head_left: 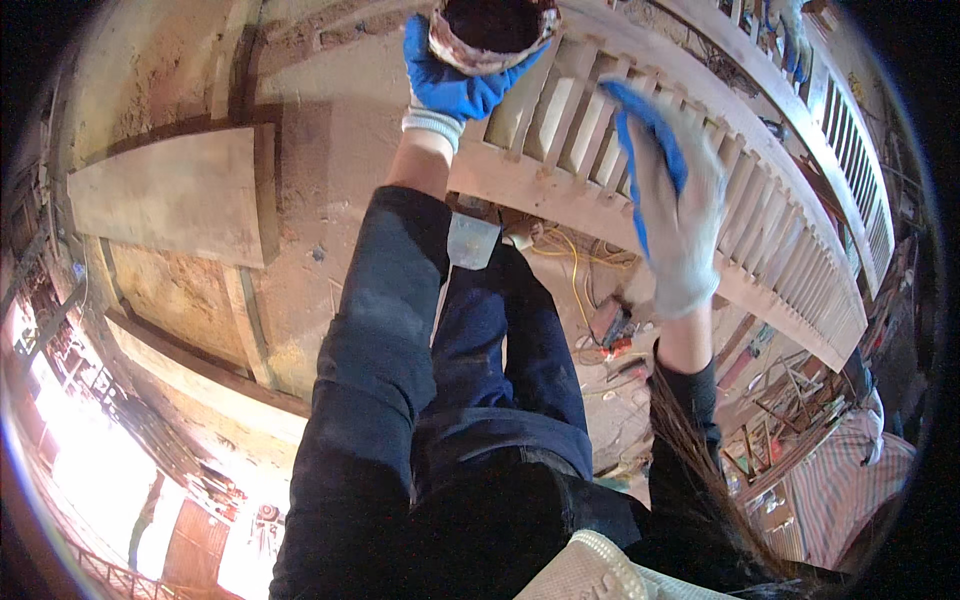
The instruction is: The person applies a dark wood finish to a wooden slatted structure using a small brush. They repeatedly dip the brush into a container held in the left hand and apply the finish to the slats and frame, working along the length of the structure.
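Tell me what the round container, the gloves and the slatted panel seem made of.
Round container: plastic or metal, unclear; streaky smears coat its wall. Gloves: pale knit fabric, judging by the ribbed cuff, with blue, probably rubbery coating. Slatted panel: likely unfinished wood, pale tan and matte.

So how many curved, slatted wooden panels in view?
2: a nearer pale, curved, slatted wooden panel, partly blocked by the white-and-blue gloved right hand, and a farther slatted panel at upper right. More may be hidden out of frame.
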`<state>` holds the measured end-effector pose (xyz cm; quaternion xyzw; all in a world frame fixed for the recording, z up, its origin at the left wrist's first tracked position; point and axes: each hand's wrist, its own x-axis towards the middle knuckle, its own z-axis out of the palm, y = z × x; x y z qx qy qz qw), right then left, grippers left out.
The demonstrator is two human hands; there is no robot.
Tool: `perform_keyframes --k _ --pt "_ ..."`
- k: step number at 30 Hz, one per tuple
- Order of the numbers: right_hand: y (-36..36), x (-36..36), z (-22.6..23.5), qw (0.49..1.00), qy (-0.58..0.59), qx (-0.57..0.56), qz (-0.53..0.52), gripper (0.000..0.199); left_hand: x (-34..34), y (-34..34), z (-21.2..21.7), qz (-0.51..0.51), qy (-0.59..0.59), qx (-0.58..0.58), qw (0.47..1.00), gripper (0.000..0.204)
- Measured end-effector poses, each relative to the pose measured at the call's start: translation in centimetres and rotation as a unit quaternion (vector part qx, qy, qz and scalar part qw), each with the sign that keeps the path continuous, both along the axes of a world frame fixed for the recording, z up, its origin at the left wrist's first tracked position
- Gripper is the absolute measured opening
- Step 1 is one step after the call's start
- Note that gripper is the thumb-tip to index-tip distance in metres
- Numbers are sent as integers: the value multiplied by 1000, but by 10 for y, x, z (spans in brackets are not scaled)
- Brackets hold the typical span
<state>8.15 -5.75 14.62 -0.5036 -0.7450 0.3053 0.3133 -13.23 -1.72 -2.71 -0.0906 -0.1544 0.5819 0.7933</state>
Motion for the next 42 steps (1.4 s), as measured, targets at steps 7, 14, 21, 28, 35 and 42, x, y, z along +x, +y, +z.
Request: perform_keyframes --k 7,14,21,28,35,42 --pt "88 -59 -9 943 -237 189 135 18 -1 -6 -8 -25 -22 -47 998 85" --pt "98 -76 -43 884 -408 167 158 22 0 -7 -6 -30 -44 -64 996 84" --pt "99 -76 -43 886 -409 164 143 23 -1 -6 -6 -36 -25 -56 997 84" --pt "104 -48 -35 959 -235 72 143 25 -1 -6 -6 -9 -6 -57 998 88" --pt "104 -27 -62 940 57 -297 160 31 5 -2 0 -18 34 24 999 90" --pt "83 18 -44 840 263 -433 197 32 1 -3 -1 -16 36 -32 999 91"
